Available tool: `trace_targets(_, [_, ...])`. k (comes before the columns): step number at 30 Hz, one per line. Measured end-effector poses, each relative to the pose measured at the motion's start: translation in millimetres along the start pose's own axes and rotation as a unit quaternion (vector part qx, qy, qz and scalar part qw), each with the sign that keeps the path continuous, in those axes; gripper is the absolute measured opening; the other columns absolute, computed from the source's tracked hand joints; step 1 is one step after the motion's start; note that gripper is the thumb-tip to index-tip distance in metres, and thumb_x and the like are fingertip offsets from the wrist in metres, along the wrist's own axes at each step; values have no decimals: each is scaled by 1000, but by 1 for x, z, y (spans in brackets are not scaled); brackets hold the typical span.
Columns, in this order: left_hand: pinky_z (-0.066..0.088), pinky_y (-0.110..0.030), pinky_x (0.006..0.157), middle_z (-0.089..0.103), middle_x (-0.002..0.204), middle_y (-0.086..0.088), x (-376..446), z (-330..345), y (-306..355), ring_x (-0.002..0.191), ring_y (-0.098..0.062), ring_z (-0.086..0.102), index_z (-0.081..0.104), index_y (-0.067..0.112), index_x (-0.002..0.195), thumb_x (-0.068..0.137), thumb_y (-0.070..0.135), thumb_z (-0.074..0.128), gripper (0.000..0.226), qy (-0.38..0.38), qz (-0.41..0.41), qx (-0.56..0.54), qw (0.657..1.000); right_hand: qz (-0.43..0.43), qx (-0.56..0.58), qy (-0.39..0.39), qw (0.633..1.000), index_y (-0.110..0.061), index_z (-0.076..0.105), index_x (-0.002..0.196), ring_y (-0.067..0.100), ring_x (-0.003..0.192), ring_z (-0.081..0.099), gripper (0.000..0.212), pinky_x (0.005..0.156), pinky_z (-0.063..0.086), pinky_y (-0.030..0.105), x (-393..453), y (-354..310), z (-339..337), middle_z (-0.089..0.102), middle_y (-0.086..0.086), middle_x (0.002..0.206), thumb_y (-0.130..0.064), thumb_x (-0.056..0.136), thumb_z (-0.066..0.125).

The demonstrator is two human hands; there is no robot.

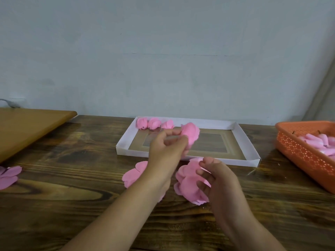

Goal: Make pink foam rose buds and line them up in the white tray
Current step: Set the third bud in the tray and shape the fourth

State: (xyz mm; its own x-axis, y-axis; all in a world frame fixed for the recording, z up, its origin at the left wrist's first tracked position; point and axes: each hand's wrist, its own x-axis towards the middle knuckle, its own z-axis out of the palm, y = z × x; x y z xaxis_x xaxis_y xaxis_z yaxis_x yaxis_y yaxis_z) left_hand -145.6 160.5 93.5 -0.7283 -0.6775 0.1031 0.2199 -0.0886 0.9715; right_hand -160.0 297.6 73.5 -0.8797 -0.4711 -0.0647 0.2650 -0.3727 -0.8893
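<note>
On the wooden bench point(72, 205) the white tray point(248, 142) lies against the far edge with three finished buds point(154, 123) lined up in its far left corner, an orange basket point(297, 151) of pink cores sits at the right edge, and loose petal pieces point(133, 175) lie near the middle. Our left hand point(165, 151) pinches a fourth rose bud point(191, 134) above the tray, while our right hand point(219, 180), fingers curled, holds a petal stack point(188, 185) just before the tray's near wall. We judge this the placing step: the bud needs setting down beside the third one; we can read no writing anywhere.
</note>
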Motion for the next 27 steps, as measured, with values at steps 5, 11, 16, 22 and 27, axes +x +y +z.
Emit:
trace_targets(5, [62, -36, 78, 77, 76, 3, 75, 11, 12, 82, -22, 77, 65, 25, 92, 69, 28, 68, 23, 47, 0, 93, 995, -80, -68, 79, 991, -26, 71, 78, 10, 78, 67, 28, 54, 53, 20, 1, 5, -3, 70, -10, 82, -1, 87, 63])
trace_targets(11, [56, -37, 86, 74, 103, -7, 152, 35, -36, 106, -32, 71, 56, 22, 76, 86, 21, 70, 18, 70, -38, 177, 981, -94, -96, 131, 982, -11, 67, 83, 2, 70, 65, 25, 59, 54, 31, 8, 9, -1, 69, -9, 76, 11, 87, 58])
trace_targets(16, [40, -26, 78, 63, 96, 3, 184, 57, -70, 94, -24, 58, 52, 21, 77, 87, 21, 68, 19, 73, -13, 292, 953, -85, -71, 142, 984, -7, 66, 82, 6, 64, 65, 24, 57, 52, 32, 14, 7, -7, 68, -5, 75, 16, 83, 56])
trace_targets(22, [34, -27, 78, 51, 100, -1, 203, 66, -94, 93, -22, 48, 60, 10, 108, 99, 27, 57, 20, 72, 22, 406, 911, -83, -15, 124, 989, -8, 67, 73, 13, 60, 60, 22, 55, 46, 32, 16, 6, -9, 67, 5, 77, 13, 77, 64])
trace_targets(27, [49, -31, 84, 66, 103, -7, 206, 67, -88, 96, -28, 60, 67, 6, 104, 94, 28, 55, 27, 95, -35, 456, 884, -89, -5, 103, 991, -6, 67, 72, 12, 51, 58, 26, 58, 44, 37, 15, 7, -8, 66, 7, 73, 18, 80, 60])
